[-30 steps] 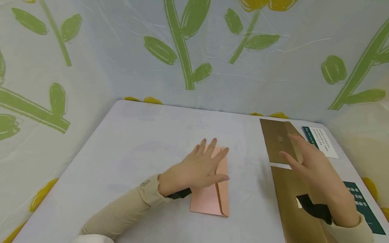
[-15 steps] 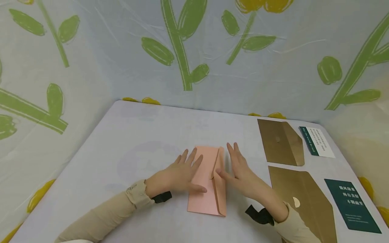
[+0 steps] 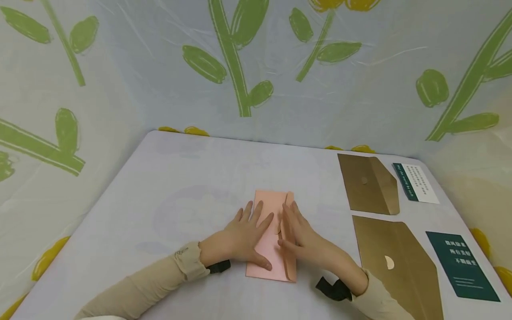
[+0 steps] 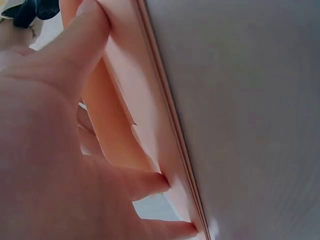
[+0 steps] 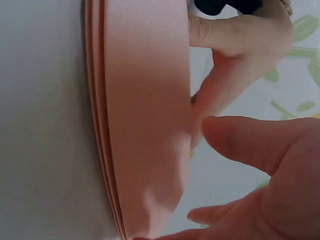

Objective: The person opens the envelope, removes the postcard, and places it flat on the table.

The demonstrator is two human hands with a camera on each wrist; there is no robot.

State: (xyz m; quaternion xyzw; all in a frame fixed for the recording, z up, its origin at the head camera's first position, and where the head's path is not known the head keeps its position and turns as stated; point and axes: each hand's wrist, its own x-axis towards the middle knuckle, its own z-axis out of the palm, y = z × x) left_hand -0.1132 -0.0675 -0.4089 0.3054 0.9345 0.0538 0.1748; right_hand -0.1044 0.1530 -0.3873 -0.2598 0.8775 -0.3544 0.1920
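A pink envelope (image 3: 276,202) lies upright lengthwise on the table before me, its narrow flap (image 3: 291,269) folded along the right side and slightly raised. My left hand (image 3: 244,235) is spread over the left half, and in the left wrist view its fingertips (image 4: 162,182) touch the paper. Along the flap is my right hand (image 3: 306,238), its fingers fairly straight and the thumb apart from them. Several thin layers show at the long edge of the pink envelope (image 5: 147,75) in the right wrist view.
To the right lie two brown envelopes, one farther back (image 3: 360,182) and one nearer (image 3: 396,258). Beside them are a white and green card (image 3: 422,182) and a dark green card (image 3: 462,266). A leaf-patterned sheet (image 3: 160,66) stands behind the white table (image 3: 192,164).
My right hand has moved left from above the brown envelopes to the pink envelope's flap. The left hand has shifted from the pink envelope's middle to its left half.
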